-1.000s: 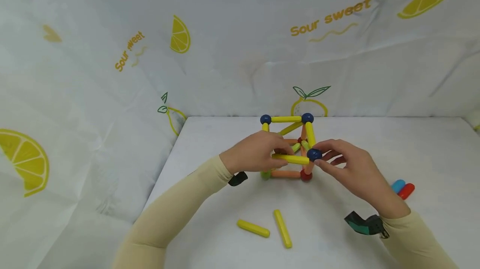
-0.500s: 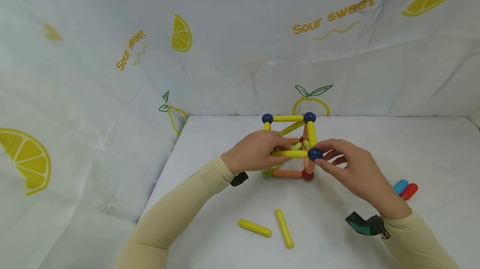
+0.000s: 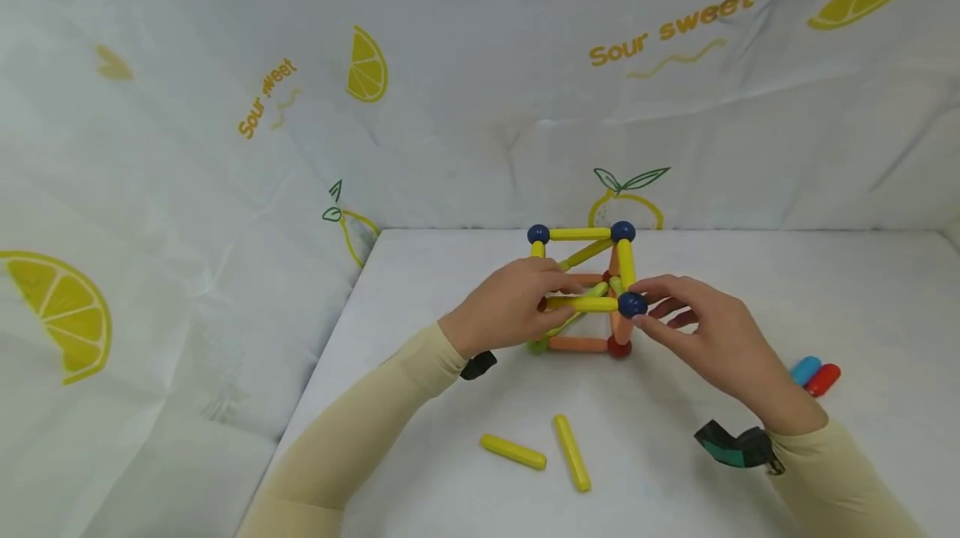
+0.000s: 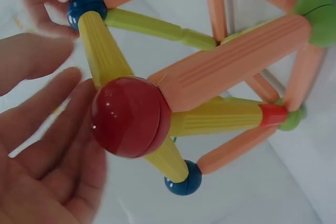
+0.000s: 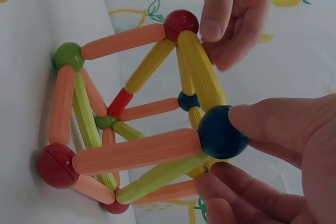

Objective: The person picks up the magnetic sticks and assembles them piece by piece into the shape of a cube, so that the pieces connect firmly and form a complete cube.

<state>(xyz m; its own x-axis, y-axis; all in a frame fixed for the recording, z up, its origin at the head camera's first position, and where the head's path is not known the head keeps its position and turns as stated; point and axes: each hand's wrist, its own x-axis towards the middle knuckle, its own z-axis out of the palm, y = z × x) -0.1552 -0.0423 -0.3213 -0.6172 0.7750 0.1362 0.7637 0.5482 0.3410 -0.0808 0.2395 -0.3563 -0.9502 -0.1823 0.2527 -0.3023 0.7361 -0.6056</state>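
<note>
A box-shaped frame of magnetic sticks and balls stands at the table's far side, orange sticks (image 3: 577, 344) low down and yellow ones on top. My right hand (image 3: 705, 338) pinches the blue ball (image 3: 632, 304) at the near right top corner, thumb against it in the right wrist view. The front yellow stick (image 3: 592, 304) runs from that ball to a red ball (image 4: 128, 116), largely hidden by my left hand in the head view. My left hand (image 3: 510, 304) lies beside this stick and red ball, its fingers (image 4: 47, 114) loosely extended and apart from them in the left wrist view.
Two loose yellow sticks (image 3: 513, 451) lie on the white table (image 3: 420, 488) in front of the frame. Blue (image 3: 806, 370) and red pieces (image 3: 823, 379) lie by my right forearm. Behind the table hangs a lemon-printed cloth (image 3: 480, 104).
The front yellow stick has risen slightly, and its right end has met the blue ball. My left fingers have loosened from it; the right hand has kept its place at the ball.
</note>
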